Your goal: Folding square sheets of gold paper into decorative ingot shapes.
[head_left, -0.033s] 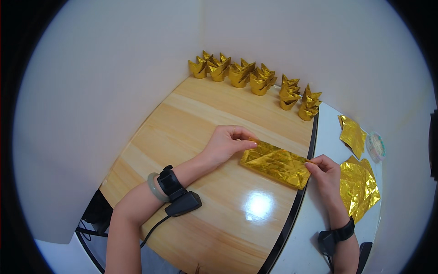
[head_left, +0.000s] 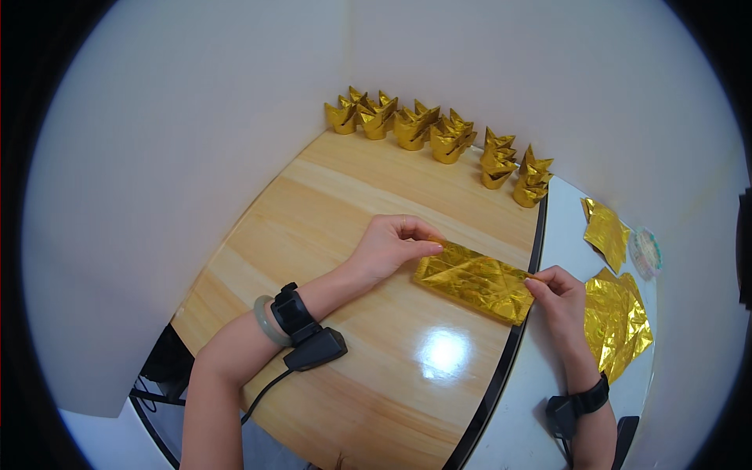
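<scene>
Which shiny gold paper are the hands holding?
The folded gold foil strip on the wooden table, pinched by the left hand and right hand. The other loose gold sheets lie untouched on the white surface.

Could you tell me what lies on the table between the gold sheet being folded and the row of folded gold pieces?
Only bare wooden table, in the head view.

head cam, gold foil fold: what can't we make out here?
- Underside of the gold foil strip: faces the wooden table.
- Left hand and right hand fingertips: partly behind the foil ends.
- Folded gold pieces along the wall: too small to count.
- Round object at right: blurred by fisheye rim.
</scene>
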`<state>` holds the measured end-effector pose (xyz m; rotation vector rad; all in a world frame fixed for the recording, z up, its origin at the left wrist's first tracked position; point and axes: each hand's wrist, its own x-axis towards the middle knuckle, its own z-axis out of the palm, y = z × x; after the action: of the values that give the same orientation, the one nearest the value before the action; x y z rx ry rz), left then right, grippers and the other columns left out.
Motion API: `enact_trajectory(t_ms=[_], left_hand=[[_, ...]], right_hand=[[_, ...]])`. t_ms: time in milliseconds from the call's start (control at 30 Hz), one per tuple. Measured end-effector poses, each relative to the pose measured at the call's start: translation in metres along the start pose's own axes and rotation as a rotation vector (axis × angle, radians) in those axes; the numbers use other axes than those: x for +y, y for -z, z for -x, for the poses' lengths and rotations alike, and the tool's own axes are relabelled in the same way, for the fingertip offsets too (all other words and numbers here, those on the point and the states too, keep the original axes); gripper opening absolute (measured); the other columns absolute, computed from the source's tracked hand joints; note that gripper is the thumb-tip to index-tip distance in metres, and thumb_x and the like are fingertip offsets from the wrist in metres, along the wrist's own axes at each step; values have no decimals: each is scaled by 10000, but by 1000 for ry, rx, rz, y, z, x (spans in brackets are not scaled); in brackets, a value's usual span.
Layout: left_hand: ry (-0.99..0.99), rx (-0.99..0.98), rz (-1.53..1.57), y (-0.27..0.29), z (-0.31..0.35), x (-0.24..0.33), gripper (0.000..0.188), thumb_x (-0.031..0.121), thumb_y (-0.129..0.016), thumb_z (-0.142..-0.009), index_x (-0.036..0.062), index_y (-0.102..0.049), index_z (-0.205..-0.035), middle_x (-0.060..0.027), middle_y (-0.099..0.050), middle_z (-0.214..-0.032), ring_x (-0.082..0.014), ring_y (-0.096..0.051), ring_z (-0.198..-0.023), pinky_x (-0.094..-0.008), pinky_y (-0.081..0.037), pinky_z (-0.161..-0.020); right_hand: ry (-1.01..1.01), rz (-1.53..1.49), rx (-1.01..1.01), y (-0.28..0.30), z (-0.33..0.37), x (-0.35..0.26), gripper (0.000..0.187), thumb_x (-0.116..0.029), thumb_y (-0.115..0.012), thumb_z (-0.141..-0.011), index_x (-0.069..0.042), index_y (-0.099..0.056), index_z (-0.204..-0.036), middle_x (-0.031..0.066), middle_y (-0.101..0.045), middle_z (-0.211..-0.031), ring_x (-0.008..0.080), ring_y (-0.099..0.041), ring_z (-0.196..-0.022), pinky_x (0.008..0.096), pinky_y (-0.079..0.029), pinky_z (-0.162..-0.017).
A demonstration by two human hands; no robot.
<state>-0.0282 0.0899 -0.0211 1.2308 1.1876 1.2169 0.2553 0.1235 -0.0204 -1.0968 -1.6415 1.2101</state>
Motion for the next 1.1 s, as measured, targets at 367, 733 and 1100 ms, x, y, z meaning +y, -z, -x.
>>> enact_trajectory(t_ms=[367, 733, 1100], left_hand=[[12, -14, 30, 3, -2, 6, 129, 52, -716, -779, -2, -671, -889, -47, -674, -838, -81, -602, -775, -209, -469, -719], [-5, 1, 61, 1, -4, 6, 97, 60, -705, -790, 10, -666, -863, -36, -665, -819, -72, -588, -751, -209, -460, -698], [-58, 3, 80, 6, -4, 1, 46, 39, -699, -775, 27, -666, -804, -7, -639, -773, -71, -549, -735, -214, -427, -690]], right_hand=[[66, -19, 8, 2, -5, 3, 90, -75, -684, -826, -10, -622, -827, -18, -607, -753, 37, -526, -692, 183, -411, -642], [64, -4, 5, 5, -4, 0, 71, -63, -674, -828, -11, -629, -843, -17, -612, -769, 38, -534, -712, 181, -415, -655], [88, -13, -17, 4, -4, 1, 52, -47, -679, -812, -12, -645, -829, -25, -607, -765, 33, -529, -704, 189, -416, -644]])
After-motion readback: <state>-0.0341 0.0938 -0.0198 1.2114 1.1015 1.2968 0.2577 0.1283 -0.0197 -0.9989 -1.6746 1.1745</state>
